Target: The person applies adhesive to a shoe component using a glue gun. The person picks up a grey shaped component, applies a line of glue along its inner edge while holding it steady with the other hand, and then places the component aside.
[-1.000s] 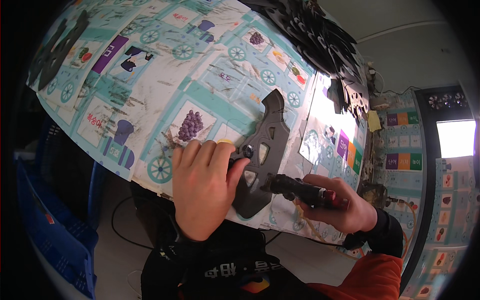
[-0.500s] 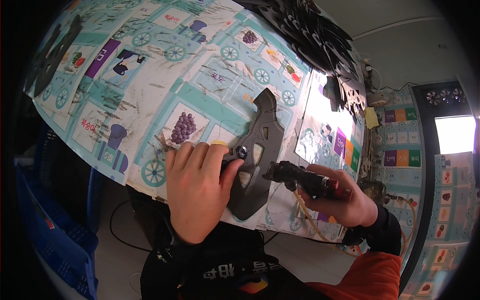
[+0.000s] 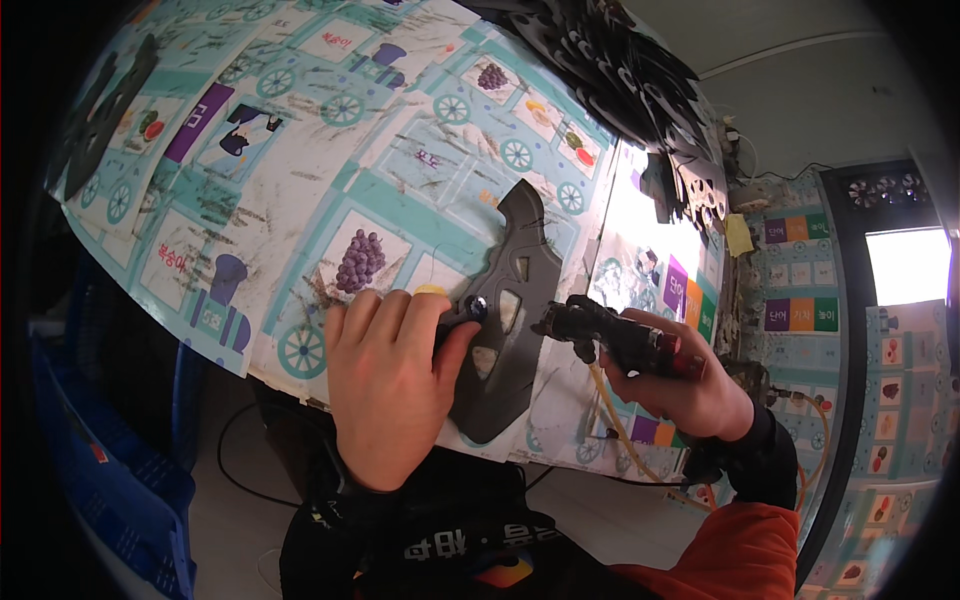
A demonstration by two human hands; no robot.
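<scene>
A dark grey curved plate (image 3: 527, 285) with several cut-out holes lies slanted on the paper-covered table (image 3: 300, 220). My left hand (image 3: 390, 385) rests at its left edge, thumb and fingers closed together there; the fingertips are partly hidden. Right beside the thumb is a small shiny black round piece (image 3: 477, 308). To the right of the plate, my right hand (image 3: 690, 385) is wrapped round a black pistol-shaped tool (image 3: 610, 335) with a dark red rear end and a yellow hose (image 3: 620, 420). Its nose points left at the plate, with a small gap between them.
A pile of black curved parts (image 3: 610, 80) covers the far right of the table. More dark parts (image 3: 110, 115) lie at the far left. Blue plastic crates (image 3: 110, 470) stand below the table's left edge. A black cable (image 3: 240, 480) runs below the front edge.
The tool in my right hand has risen slightly, away from me. The plate and my left hand show only a very small shift to the left in the picture.
</scene>
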